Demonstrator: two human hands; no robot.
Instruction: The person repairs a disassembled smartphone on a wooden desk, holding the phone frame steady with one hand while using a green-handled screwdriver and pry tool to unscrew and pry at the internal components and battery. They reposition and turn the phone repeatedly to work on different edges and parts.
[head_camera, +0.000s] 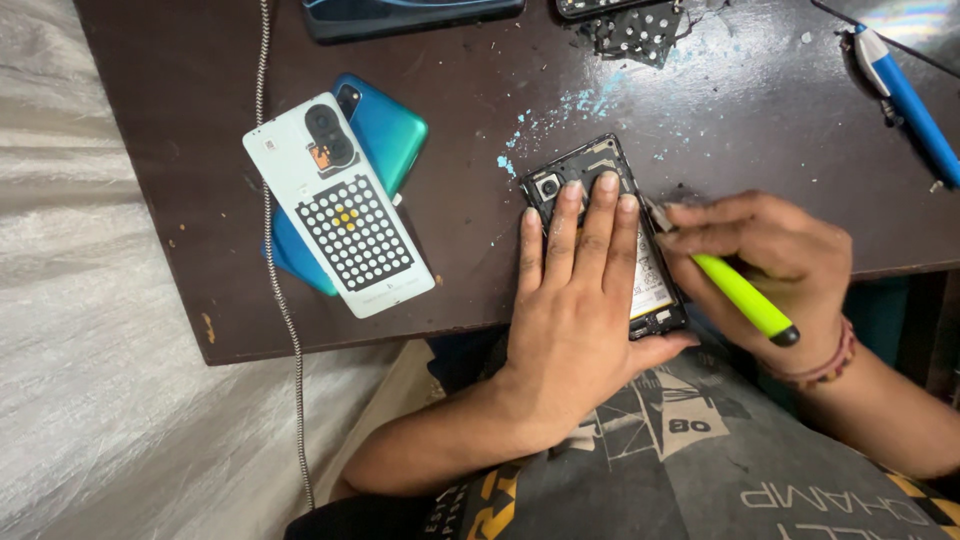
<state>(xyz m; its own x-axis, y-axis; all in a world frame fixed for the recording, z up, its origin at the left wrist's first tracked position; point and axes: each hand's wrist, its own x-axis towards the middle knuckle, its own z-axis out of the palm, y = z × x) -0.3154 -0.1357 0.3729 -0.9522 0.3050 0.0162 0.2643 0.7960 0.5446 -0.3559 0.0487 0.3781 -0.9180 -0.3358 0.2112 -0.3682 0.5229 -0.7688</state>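
An opened phone (655, 290) with its back off lies at the near edge of the dark brown table (200, 200), showing its camera module and battery. My left hand (575, 300) lies flat on it, fingers spread, pinning it down. My right hand (775, 250) grips a screwdriver with a yellow-green handle (745, 297); its metal tip touches the phone's right edge near the top.
A white phone back cover (340, 205) with a dotted grid rests on a teal phone (385, 125) to the left. A grey braided cable (272, 250) hangs over the table edge. A blue pen (905, 100), a black perforated part (635, 32) and another phone (400, 15) lie at the back.
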